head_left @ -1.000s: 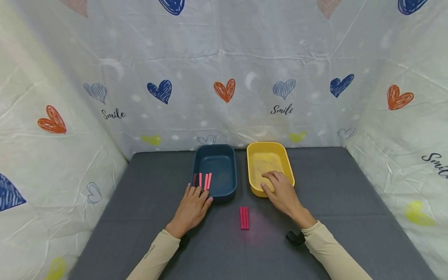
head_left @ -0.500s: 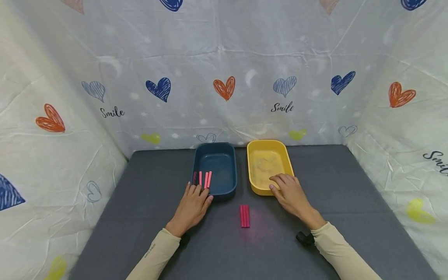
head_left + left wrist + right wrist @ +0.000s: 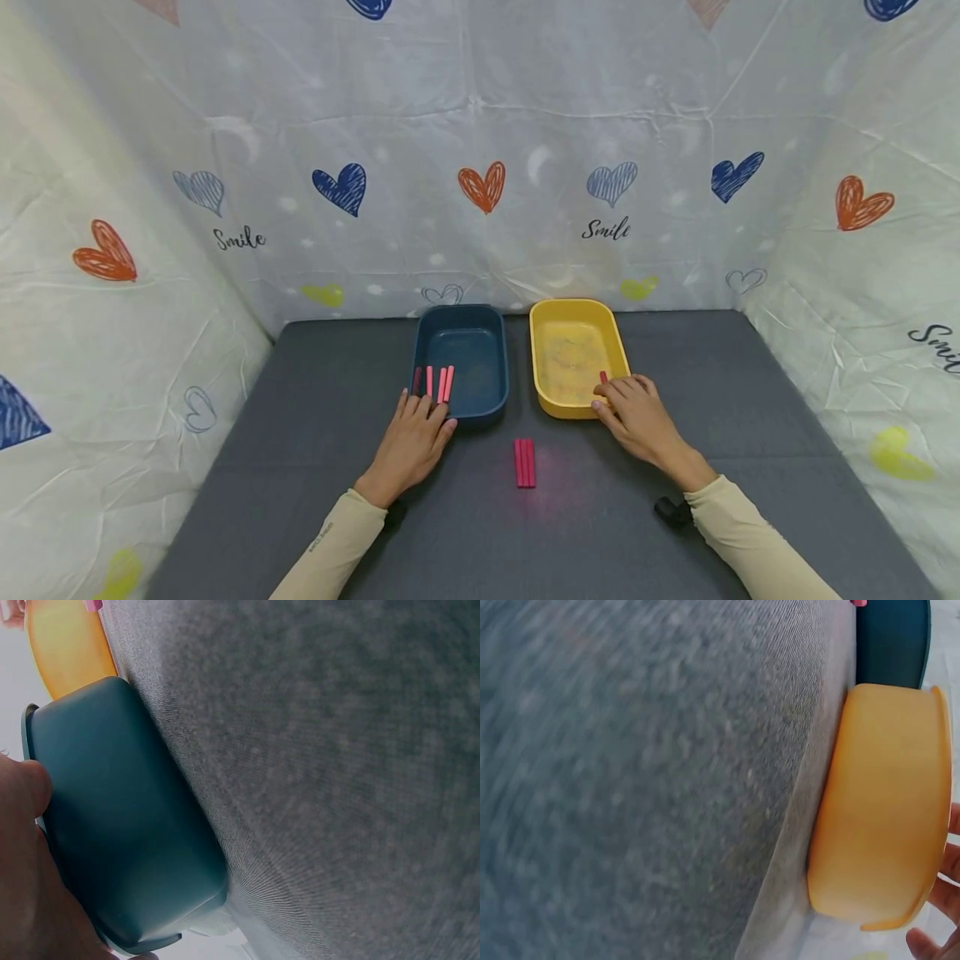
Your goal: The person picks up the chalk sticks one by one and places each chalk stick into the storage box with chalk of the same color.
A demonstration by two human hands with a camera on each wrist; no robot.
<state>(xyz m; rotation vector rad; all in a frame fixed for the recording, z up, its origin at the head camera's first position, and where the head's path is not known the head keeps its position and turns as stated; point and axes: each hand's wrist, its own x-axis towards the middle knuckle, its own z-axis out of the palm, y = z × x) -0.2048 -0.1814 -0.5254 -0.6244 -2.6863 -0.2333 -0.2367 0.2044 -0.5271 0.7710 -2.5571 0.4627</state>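
Observation:
My left hand (image 3: 408, 446) rests over the near left corner of the dark blue box (image 3: 483, 414), fingers over its rim. In the left wrist view, its thumb (image 3: 34, 787) lies at the rim. Several pink sticks (image 3: 445, 385) lie in that box, just beyond the fingertips. Over the near right rim of the yellow box (image 3: 551, 408) is my right hand (image 3: 637, 417), fingers bent into it. A short end of a red stick (image 3: 603, 377) shows past these fingertips; they hide the rest, and I cannot tell if they pinch it.
Red sticks (image 3: 525, 463) lie side by side on the grey table cloth (image 3: 465, 533), in front of the gap between the boxes. Behind the boxes hangs a pale curtain (image 3: 420, 117) with printed hearts. Similar cloth hangs on both sides.
My right hand has slid to the right along the near side of the yellow box, and the red stick's end now shows there. My left hand has stayed put.

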